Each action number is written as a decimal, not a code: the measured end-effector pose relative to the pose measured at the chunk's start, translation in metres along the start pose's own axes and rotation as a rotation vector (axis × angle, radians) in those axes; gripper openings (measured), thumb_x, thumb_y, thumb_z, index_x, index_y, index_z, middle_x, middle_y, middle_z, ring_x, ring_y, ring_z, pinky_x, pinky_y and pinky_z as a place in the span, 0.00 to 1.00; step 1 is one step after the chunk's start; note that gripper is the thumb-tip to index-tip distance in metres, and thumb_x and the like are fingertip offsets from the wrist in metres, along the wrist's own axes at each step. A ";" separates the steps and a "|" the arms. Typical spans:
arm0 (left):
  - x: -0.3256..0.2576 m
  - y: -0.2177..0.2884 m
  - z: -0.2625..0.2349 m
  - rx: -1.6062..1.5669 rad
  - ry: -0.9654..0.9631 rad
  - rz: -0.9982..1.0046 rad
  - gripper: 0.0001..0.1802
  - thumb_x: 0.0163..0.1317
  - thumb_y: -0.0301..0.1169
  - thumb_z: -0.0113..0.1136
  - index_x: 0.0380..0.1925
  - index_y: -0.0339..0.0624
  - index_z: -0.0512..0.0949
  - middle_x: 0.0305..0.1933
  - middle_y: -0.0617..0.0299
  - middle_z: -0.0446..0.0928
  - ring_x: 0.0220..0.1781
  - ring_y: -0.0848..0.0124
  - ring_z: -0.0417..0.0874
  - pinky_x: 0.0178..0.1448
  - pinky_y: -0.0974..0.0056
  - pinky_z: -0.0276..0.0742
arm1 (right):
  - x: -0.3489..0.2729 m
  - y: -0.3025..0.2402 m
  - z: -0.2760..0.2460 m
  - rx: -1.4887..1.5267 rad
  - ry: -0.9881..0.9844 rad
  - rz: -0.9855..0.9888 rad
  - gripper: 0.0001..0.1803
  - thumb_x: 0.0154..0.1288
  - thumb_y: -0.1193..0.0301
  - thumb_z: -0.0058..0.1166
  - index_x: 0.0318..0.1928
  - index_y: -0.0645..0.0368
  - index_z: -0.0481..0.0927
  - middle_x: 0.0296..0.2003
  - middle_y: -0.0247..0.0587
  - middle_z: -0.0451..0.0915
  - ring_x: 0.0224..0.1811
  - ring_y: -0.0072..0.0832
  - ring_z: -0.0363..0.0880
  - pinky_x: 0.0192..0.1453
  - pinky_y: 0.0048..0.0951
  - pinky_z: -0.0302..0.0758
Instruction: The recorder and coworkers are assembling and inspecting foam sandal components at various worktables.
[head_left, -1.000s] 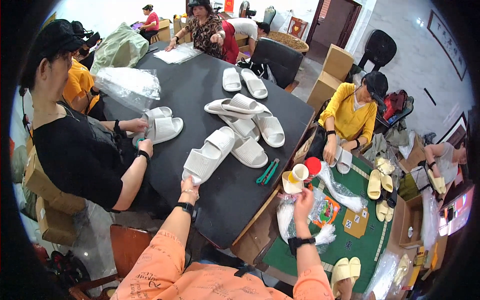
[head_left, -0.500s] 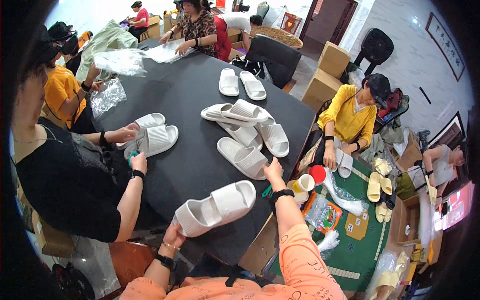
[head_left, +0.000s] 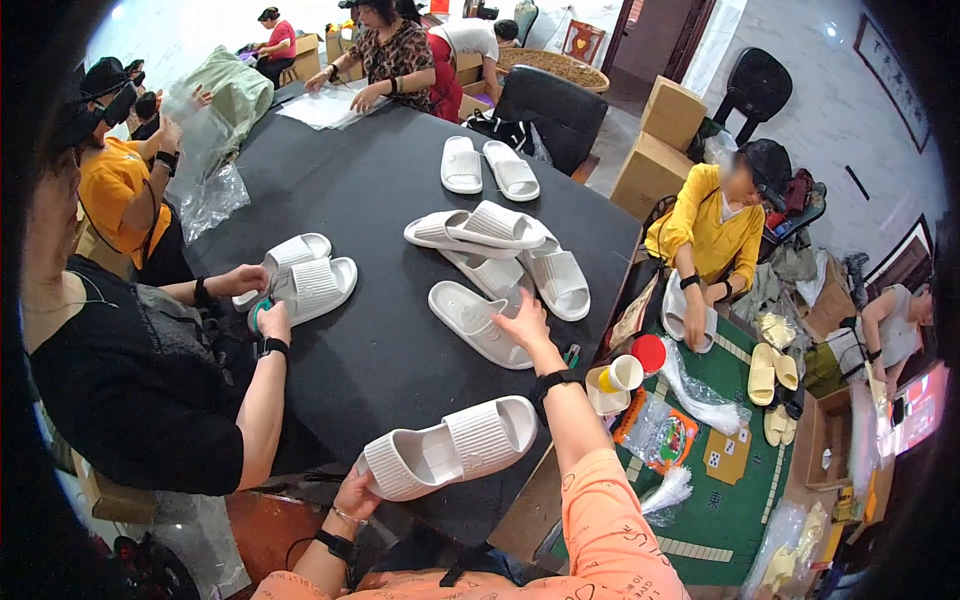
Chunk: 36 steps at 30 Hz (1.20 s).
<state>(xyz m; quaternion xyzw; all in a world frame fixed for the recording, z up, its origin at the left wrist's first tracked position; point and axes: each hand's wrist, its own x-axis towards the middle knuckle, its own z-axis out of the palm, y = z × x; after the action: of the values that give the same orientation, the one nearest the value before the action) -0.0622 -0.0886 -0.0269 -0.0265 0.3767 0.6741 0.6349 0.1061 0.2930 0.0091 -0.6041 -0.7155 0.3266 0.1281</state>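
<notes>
A light grey slipper (head_left: 462,450) with a ribbed strap is in my left hand (head_left: 358,491), whose fingers close round one end of it. It hangs tilted over the near table edge. My right hand (head_left: 527,324) reaches forward, fingers spread, over the strap of another grey slipper (head_left: 468,312) lying on the table. Whether the fingertips touch it I cannot tell. Behind it lies a pile of several like slippers (head_left: 560,280). Beside my right wrist, partly hidden, is a small green object (head_left: 572,354).
A black table (head_left: 390,360) spreads before me. At left a person in black (head_left: 150,370) holds a green-handled tool by a slipper pair (head_left: 315,285). One pair (head_left: 515,172) stands farther back. At right are a cup (head_left: 624,372), a red lid (head_left: 648,353) and a green table (head_left: 740,510).
My right hand has moved up and left, its fingers spreading over the lying slipper. The slipper in my left hand has shifted right and down.
</notes>
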 end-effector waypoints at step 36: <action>-0.011 -0.012 0.031 0.248 -0.321 -0.122 0.20 0.54 0.26 0.52 0.48 0.39 0.65 0.46 0.59 0.71 0.49 0.68 0.72 0.53 0.61 0.68 | -0.142 0.008 -0.221 -0.434 -0.069 -0.429 0.14 0.38 0.79 0.48 0.33 0.62 0.73 0.28 0.51 0.75 0.34 0.45 0.74 0.37 0.37 0.70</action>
<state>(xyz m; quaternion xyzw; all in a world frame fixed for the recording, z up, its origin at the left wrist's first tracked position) -0.0357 -0.0826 -0.0052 0.1366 0.3484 0.5784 0.7249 0.2735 0.2274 0.2008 -0.4410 -0.8837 0.1519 0.0380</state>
